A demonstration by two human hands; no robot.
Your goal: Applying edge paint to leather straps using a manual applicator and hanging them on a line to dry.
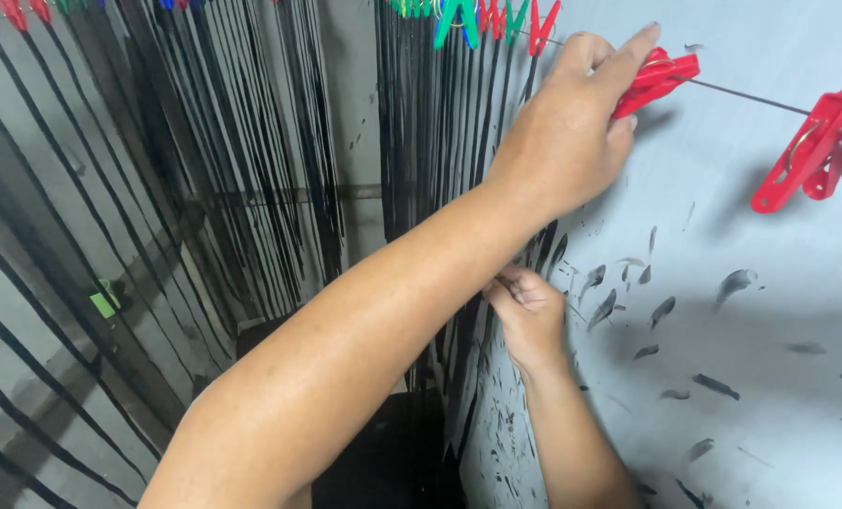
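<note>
1. Red plastic clothes peg: on the thin wire line, pinched by left hand, seemingly to open it
2. Black hanging strands: right hand closed on their ends, holding them taut below the peg
3. Second red peg: clipped further along the line

Both forearms are bare, with no sleeves, gloves or jewellery.

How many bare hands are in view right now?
2: the left hand up high pinches a red plastic clothes peg on the wire; the right hand, lower, grips thin black strips.
</note>
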